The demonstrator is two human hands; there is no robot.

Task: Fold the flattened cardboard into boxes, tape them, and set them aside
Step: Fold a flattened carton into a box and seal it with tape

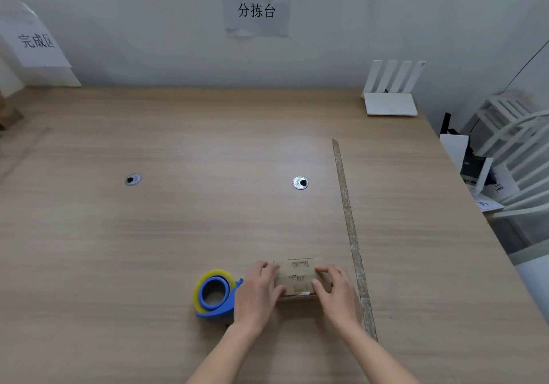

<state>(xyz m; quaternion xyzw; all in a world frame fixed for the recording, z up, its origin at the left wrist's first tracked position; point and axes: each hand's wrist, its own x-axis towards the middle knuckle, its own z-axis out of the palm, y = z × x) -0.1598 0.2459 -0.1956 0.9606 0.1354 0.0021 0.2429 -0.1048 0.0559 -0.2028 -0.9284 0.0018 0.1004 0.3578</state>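
Both hands [258,291] [337,293] gripping cardboard box [298,278], tape dispenser [215,296] touching left

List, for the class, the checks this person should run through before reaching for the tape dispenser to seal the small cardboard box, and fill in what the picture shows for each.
1. Box held steady: ok. The left hand and right hand hold the cardboard box from either side.
2. Top flaps closed flat: cannot tell; fingers cover the seam ends.
3. Tape dispenser within reach: ok, just beside the left hand.
4. Free tape end ready: cannot tell.
5. A hand free to take it: not ok, both are on the box.
6. Box resting on the table: ok.
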